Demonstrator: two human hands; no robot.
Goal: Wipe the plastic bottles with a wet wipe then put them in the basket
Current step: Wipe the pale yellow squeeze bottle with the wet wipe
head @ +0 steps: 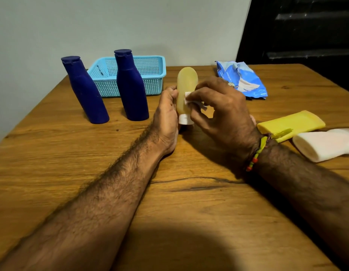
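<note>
A pale yellow bottle (187,83) stands upside down on its white cap at the table's middle. My left hand (166,116) grips its left side. My right hand (222,110) pinches a small white wet wipe (191,99) against the bottle's front. Two dark blue bottles (85,90) (131,87) stand upright to the left. Behind them sits a light blue mesh basket (152,61), which looks to hold no bottles. A yellow bottle (291,123) and a white bottle (324,143) lie on their sides at the right.
A crumpled blue wet wipe pack (242,79) lies at the back right of the wooden table (189,212). A pale wall stands behind the table, with a dark area at the far right. A shadow falls on the near edge.
</note>
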